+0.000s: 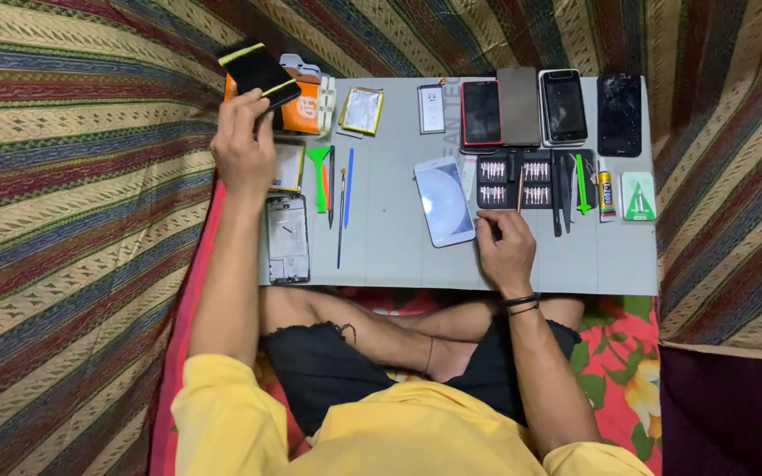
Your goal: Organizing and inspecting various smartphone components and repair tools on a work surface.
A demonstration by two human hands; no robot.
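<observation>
1. The left hand is closed on a dark phone panel with a yellow edge, fingers wrapped round its lower end, holding it tilted above the far left corner of the grey work mat, over an orange box.
2. The right hand pinches a thin screwdriver, its tip up against the black bit case; the fingers are together on the shaft.
3. Just left of that hand lies a white phone, face up and slightly askew — not touched by either hand.
4. Judged from this, the panel is best held by its edges, level, and kept clear of the loose parts beneath it; the screwdriver wants a light, steady pinch so the bits stay seated.
5. Further out — a green pry tool, a blue spudger and a bare phone frame near the left forearm; four phones lined along the far edge.
</observation>
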